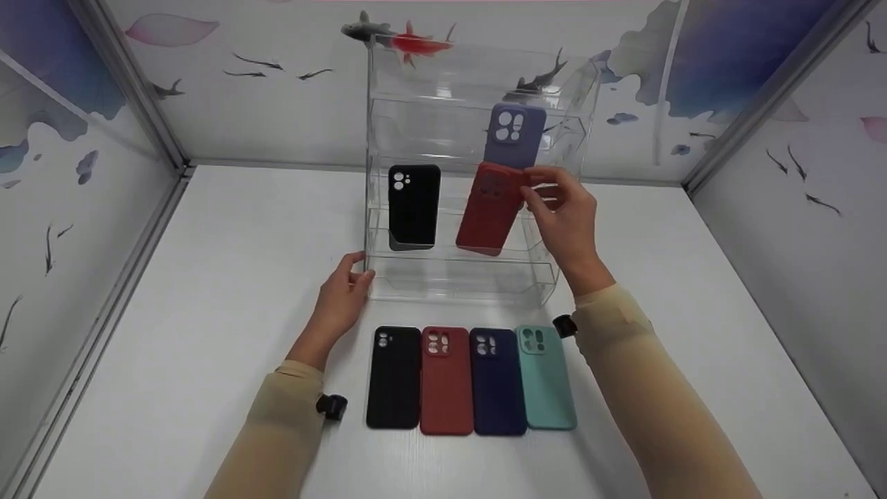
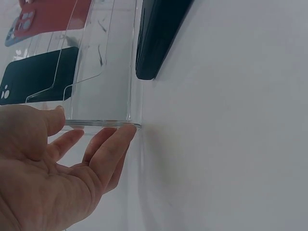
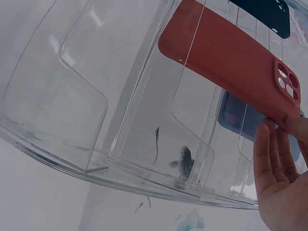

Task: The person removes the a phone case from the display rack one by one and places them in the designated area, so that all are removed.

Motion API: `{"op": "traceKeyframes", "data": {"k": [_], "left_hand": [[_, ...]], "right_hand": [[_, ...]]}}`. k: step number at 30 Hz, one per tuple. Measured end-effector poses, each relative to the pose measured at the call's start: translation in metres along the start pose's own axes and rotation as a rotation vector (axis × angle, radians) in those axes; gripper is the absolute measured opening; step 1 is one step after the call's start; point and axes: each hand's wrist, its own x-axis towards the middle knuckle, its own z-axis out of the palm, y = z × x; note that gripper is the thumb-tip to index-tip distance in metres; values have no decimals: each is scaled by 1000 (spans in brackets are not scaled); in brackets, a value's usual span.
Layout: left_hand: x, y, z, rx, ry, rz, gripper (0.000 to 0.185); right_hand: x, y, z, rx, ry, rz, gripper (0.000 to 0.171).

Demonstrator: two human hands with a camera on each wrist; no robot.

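Your right hand (image 1: 565, 215) pinches the red phone case (image 1: 488, 208) by its top on the clear acrylic rack's (image 1: 478, 277) middle tier, right of a black case (image 1: 414, 206), while your open left hand (image 1: 343, 298) steadies the rack's near-left corner; next, seat it upright.

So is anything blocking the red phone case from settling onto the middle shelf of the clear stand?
Nothing visible does. The right hand pinches the red silicone phone case by its top corner; the black case stands well to its left, and the purple case sits a tier higher.
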Motion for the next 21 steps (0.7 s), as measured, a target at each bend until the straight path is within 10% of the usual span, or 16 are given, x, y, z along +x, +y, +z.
{"op": "traceKeyframes", "data": {"k": [21], "left_hand": [[-1, -1, 0, 3, -15, 7, 50]], "right_hand": [[-4, 12, -8, 53, 30, -12, 24]]}}
